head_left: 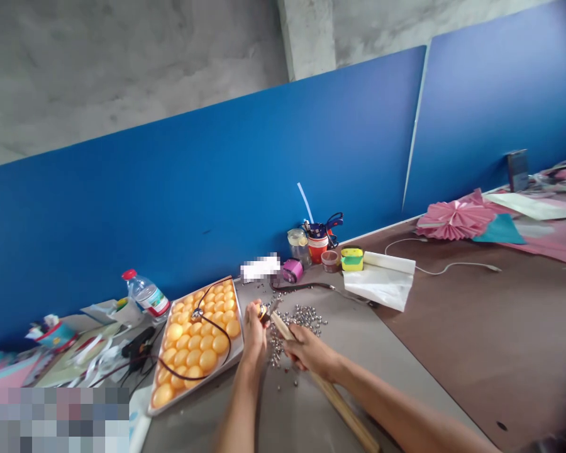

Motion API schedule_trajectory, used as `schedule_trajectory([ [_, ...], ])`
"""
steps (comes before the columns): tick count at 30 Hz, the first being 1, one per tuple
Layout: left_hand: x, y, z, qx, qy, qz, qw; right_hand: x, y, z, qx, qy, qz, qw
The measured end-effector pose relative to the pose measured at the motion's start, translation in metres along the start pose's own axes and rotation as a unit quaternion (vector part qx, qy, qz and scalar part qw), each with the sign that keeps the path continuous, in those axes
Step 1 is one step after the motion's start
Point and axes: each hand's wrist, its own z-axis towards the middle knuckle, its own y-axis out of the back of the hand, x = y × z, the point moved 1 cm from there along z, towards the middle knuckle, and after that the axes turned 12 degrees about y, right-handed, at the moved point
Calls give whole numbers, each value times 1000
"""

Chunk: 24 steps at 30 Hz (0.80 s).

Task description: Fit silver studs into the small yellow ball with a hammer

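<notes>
The left hand [253, 330] is closed around a small thing [263, 313], yellow and dark, seemingly too blurred to name. The right hand [311, 349], just apart from it, is wrapped around a wooden stick [342, 406], whose far end reaches the small thing; whether they touch, I cannot tell. Metal beads [306, 316] lie loose around and beyond the hands. Left of them sits a tray [238, 314] of yellow domes [194, 341].

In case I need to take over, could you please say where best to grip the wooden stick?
Probably grip the wooden stick along its lower stretch, below the right hand, coming from the left: that part is slim, straight and bare, while the right forearm occupies its other side.
</notes>
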Motion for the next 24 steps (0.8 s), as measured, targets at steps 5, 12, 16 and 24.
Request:
schedule_trajectory([
  [5,1,-5,-4,39,7,5,999,6,21,7,-79,53,6,995],
  [12,7,-1,3,14,8,24,1000,8,68,19,-211,36,-254,943],
  [16,11,2,10,8,1,5,1000,-1,84,22,-236,39,-394,887],
  [24,15,4,13,13,0,-4,1000,-15,99,26,-250,-25,-422,871],
])
